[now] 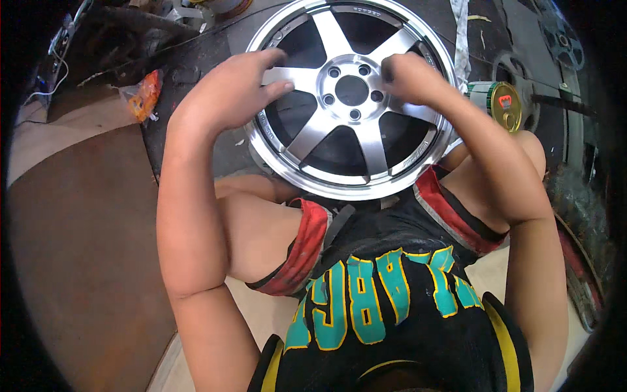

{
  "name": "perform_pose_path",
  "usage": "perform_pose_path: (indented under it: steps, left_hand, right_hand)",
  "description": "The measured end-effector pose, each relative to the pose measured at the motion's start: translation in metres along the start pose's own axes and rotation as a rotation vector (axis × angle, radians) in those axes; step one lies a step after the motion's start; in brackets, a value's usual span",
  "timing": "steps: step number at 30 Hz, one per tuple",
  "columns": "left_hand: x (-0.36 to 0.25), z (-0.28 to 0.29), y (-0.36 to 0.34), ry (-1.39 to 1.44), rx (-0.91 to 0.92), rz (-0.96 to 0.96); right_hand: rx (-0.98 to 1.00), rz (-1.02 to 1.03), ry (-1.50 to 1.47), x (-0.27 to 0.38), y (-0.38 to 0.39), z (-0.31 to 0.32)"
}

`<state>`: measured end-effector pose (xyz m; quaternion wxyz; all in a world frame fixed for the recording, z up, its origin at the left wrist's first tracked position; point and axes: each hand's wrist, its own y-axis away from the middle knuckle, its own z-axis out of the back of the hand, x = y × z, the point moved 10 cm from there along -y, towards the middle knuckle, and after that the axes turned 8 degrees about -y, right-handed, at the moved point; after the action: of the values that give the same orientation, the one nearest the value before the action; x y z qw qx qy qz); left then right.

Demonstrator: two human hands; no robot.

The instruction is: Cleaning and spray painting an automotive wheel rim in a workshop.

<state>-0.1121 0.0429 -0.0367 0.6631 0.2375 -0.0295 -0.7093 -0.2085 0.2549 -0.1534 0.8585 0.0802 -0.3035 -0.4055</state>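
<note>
A silver six-spoke alloy wheel rim [373, 145] rests face up against my lap, between my knees. Its spokes and outer lip are bright metal, and bolt holes ring the round centre bore. At the wheel's left side is my left hand [238, 88], thumb and forefinger spread apart over the lip and the left spoke. I cannot tell whether the fingertips touch the metal. My right hand [411, 80] is closed over the right side of the hub, fingers curled down. Something dark shows at its fingertips, too small and blurred to name.
To the right, by my knee, stands a green and gold tin can [504, 104]. An orange plastic packet [145, 96] lies on the left. A brown board [85, 248] covers the lower left floor. A pale cloth strip [461, 39] hangs beyond the wheel's right edge.
</note>
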Motion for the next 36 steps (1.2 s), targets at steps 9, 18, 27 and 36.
perform_pose_path:
  steps: [9,18,27,36]
  left_hand:
    - [-0.006,-0.007,0.001,-0.090,-0.018,-0.012]
    - [-0.015,-0.006,0.009,-0.159,-0.076,-0.053]
    - [-0.014,-0.011,0.010,-0.134,-0.039,-0.025]
    - [-0.015,-0.011,0.010,-0.137,-0.053,-0.034]
  right_hand:
    - [0.101,-0.058,0.192,0.018,-0.015,-0.060]
    - [0.084,-0.021,0.208,0.016,-0.020,-0.064]
    - [0.137,-0.094,0.180,0.015,-0.021,-0.067]
    - [0.135,-0.088,0.180,0.015,-0.023,-0.065]
